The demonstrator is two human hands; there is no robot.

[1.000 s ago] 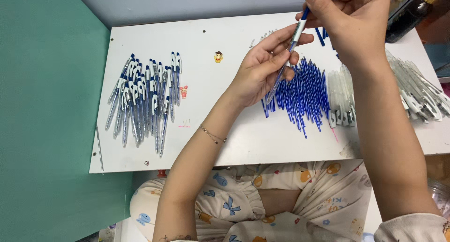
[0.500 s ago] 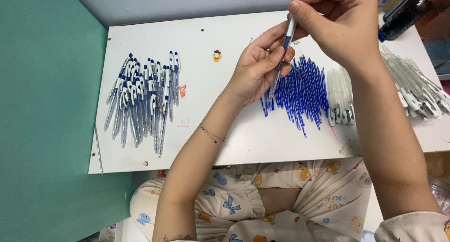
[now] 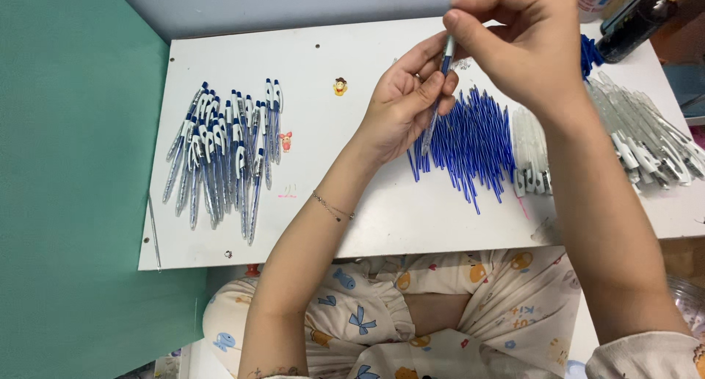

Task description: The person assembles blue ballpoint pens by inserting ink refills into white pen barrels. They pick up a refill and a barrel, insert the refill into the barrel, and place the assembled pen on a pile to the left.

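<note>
Blue-tipped pen (image 3: 439, 92) upright between both your hands, above the refill heap.
Head view: since a second ago your right hand (image 3: 525, 45) has dropped from 1 o'clock to pinch the pen's top; left hand (image 3: 404, 100) grips its barrel. Blue refills (image 3: 470, 140) lie just below, finished pens (image 3: 224, 155) at 9 o'clock, so assembly looks under way.

A white board (image 3: 352, 203) serves as the table; finished pens (image 3: 224, 155) lie heaped at nine o'clock; blue refills (image 3: 474, 144) lie at centre-right; clear barrels (image 3: 646, 140) lie at three o'clock; two small stickers (image 3: 340, 87) sit between.
</note>
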